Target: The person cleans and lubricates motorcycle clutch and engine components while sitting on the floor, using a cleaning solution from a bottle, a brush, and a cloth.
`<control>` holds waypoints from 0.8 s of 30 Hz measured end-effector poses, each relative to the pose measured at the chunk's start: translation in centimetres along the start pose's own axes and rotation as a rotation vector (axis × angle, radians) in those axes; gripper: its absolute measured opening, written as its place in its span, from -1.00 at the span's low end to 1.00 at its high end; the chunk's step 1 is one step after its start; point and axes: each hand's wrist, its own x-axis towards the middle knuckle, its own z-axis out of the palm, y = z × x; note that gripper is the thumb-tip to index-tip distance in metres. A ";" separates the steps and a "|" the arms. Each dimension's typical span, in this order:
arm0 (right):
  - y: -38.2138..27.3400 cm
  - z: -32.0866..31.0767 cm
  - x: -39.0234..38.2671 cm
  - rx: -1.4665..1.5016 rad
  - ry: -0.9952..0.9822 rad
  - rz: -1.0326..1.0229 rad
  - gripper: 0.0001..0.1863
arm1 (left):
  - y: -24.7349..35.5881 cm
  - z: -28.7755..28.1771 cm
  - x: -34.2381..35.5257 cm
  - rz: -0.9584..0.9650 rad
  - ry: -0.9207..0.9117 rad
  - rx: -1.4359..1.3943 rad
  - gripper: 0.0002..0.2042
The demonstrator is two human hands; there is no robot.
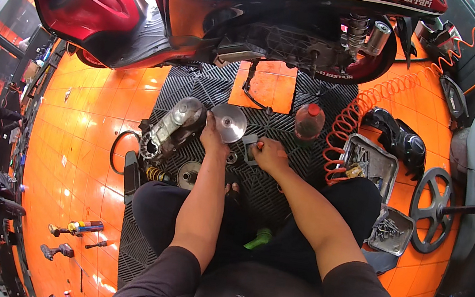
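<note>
My left hand (212, 137) is closed on the edge of a shiny round metal disc (231, 124) with a small centre hole, which looks like a scooter pulley face. Just right of it, my right hand (271, 156) pinches a small pale grey piece (249, 140) whose kind I cannot make out. That piece is close to the disc's lower right edge. A long metal engine cover (176, 126) lies left of my left hand. Below it sit a second round metal part (188, 174) and a yellow coil spring (157, 174). A small metal ring (231, 157) lies between my forearms.
A red scooter (104, 9) spans the far side. A red-capped bottle (309, 122), a coiled red air hose (338, 141) and metal trays (392, 173) of parts stand to the right. A black wheel (431, 210) is beyond them. Power tools (56, 251) lie on the left floor.
</note>
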 end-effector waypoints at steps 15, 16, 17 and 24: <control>14.5 3.4 -6.1 -0.762 -0.430 0.277 -0.17 | -0.3 1.4 0.2 -0.195 -0.124 -0.294 -0.60; 14.4 4.7 -6.5 -0.839 -0.430 0.306 -0.16 | 0.4 1.6 -0.3 -0.176 -0.198 -0.251 -0.60; 14.1 5.6 -6.8 -0.913 -0.443 0.341 -0.15 | 1.1 2.7 -0.6 -0.151 -0.227 -0.306 -0.60; 12.2 3.2 -6.1 -0.864 -0.621 0.101 -0.14 | 6.4 3.8 -2.4 0.116 -0.205 -0.039 -0.55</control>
